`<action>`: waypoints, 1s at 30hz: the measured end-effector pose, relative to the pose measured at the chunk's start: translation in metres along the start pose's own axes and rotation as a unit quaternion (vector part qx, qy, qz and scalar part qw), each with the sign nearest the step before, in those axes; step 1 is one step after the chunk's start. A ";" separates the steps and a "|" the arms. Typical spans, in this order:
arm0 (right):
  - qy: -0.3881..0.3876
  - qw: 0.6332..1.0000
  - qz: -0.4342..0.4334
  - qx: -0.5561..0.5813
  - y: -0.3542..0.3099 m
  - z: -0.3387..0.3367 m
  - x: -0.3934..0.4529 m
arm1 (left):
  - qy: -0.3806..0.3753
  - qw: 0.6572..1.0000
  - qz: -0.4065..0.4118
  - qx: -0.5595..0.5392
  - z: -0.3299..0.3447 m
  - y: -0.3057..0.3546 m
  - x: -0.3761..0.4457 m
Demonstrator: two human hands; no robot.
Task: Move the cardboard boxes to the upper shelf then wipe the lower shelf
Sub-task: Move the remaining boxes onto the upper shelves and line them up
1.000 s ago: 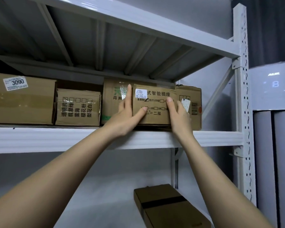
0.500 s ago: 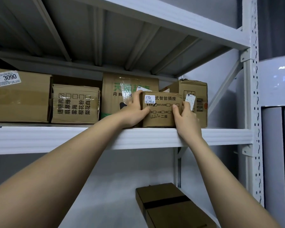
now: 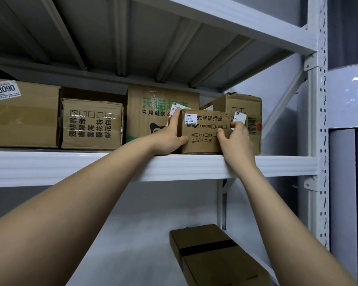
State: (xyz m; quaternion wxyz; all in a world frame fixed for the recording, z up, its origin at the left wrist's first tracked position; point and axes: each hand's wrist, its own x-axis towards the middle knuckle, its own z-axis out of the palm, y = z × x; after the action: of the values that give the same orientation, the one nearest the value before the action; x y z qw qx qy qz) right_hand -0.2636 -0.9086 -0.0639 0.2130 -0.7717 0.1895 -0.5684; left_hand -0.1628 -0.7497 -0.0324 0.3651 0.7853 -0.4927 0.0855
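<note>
Two bare hands grip a small cardboard box [image 3: 205,131] on the upper shelf [image 3: 70,168]. The left hand [image 3: 171,137] clasps the box's left side, with the thumb on the front and the fingers going up the side. The right hand [image 3: 236,139] clasps the right side, with the thumb on the front near the bottom. The small box stands upright at the front edge of the shelf. Its printed face points out toward the person, and its long side runs left to right along the shelf.

I count five boxes on the upper shelf. Far left of the small box is a big box with a 3090 label [image 3: 23,114]. Next to that is a box with black writing turned sideways [image 3: 92,124]. Just behind the left hand is a tall box with green writing [image 3: 153,112]. Just behind and right of the small box is a box with a barcode [image 3: 248,112], touching or nearly touching it.

Below the small box, on the lower shelf [image 3: 122,234], lies one flat box with a dark tape band [image 3: 211,250]. Its long side points from the back of the shelf toward the person.

All the boxes are shut, so I cannot tell what is inside them. To the right of the small box stands the white shelf post with holes [image 3: 320,120].
</note>
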 end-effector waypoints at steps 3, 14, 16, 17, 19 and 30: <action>-0.002 1.000 0.001 -0.008 -0.001 0.000 -0.001 | 0.003 1.000 0.002 0.011 0.000 -0.001 0.001; 0.026 0.999 -0.001 -0.025 -0.003 0.000 -0.004 | 0.012 0.993 -0.044 0.107 0.000 0.003 0.001; 0.078 0.997 -0.021 -0.018 0.000 0.001 -0.014 | 0.044 0.985 -0.049 0.162 -0.001 0.008 -0.008; 0.100 0.994 -0.032 -0.016 0.004 0.002 -0.022 | 0.072 0.974 -0.051 0.210 0.000 0.011 -0.015; 0.126 0.991 -0.051 -0.015 0.013 0.007 -0.038 | 0.166 0.928 -0.048 0.331 0.003 0.016 -0.027; 0.076 0.991 -0.109 0.032 0.042 0.011 -0.127 | 0.344 0.823 0.108 0.438 0.094 -0.019 -0.122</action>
State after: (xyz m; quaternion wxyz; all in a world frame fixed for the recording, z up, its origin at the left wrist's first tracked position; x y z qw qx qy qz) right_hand -0.2910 -0.8748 -0.1910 0.1595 -0.7350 0.1013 -0.6512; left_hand -0.2293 -0.7200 -0.1700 0.1169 0.7235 -0.3275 0.5963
